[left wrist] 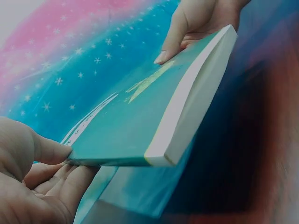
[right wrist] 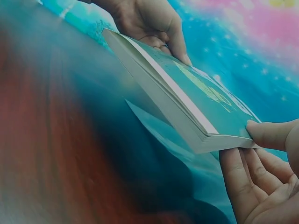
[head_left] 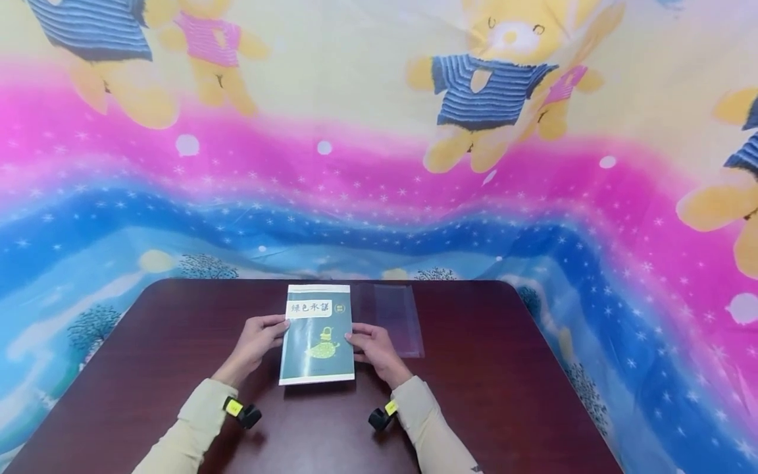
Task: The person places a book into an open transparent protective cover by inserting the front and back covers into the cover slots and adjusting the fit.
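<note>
A green paperback book (head_left: 304, 342) with white bands at top and bottom is held up over the dark table, front cover facing up. My left hand (head_left: 254, 345) grips its left edge, thumb on the cover and fingers underneath. On the opposite edge my right hand (head_left: 376, 349) pinches the book the same way. The right wrist view shows the page block of the book (right wrist: 154, 93) and the fingers (right wrist: 252, 172) bent under it. In the left wrist view, the book's spine side lies between thumb and fingers of the left hand (left wrist: 42, 172).
A clear plastic sleeve (head_left: 393, 322) lies flat on the table (head_left: 474, 395), just behind and right of the book. A cloth (head_left: 355, 184) printed with bears and snowflakes hangs around the table's back and sides. Each wrist carries a small black camera.
</note>
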### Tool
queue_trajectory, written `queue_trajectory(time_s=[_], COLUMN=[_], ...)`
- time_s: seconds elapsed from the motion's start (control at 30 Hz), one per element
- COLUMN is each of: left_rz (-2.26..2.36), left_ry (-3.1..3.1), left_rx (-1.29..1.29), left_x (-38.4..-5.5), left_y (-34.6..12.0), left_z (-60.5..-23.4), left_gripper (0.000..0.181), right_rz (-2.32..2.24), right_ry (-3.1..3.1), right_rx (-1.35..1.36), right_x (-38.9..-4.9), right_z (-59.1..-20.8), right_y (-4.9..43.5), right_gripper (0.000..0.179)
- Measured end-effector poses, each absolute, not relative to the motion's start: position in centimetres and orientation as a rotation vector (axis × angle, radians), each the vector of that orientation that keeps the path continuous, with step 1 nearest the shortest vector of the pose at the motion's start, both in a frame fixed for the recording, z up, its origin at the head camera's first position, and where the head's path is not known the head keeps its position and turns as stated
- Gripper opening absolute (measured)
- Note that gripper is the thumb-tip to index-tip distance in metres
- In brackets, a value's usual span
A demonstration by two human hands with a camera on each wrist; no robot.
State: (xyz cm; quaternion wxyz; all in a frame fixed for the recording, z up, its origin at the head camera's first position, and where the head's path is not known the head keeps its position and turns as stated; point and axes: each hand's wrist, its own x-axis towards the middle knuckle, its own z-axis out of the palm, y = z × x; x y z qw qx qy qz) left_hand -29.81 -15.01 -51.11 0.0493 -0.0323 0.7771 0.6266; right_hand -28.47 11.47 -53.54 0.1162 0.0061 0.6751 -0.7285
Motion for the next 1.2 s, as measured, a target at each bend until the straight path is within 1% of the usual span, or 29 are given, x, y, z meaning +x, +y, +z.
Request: queue_trajectory(time_s=[0.27, 0.53, 0.8, 0.93, 1.2], left_rz=[1.985, 2.029, 2.038, 2.040, 2.008], left_ry=[2.325, 2.290, 2.289, 2.343, 2.488], left_rx=[-0.139, -0.114, -0.122, -0.121, -0.118], left_x=[-31.8, -32.8, -34.1, -34.5, -34.6], left_y=[-12.0, -9.4, -7.0, -5.8, -3.3], left_z=[-51.7, -52.2, -51.9, -51.6, -51.7], left_gripper=[0.039, 0.038, 0.036, 0.033, 0.027], right_rz=[-2.121, -2.078, -2.045, -2.020, -1.978], right_ry=[2.023, 2.082, 2.139, 2.182, 2.269], right_rx=[0.045, 0.054, 0.073, 0.083, 0.189], right_x=[-29.5, -29.9, -30.4, -30.9, -31.4], right_z=[-53.6, -54.0, -53.8, -53.6, -53.1], right_y=[14.1, 16.5, 18.7, 19.5, 21.1], right_gripper=[0.043, 0.046, 0.046, 0.047, 0.049])
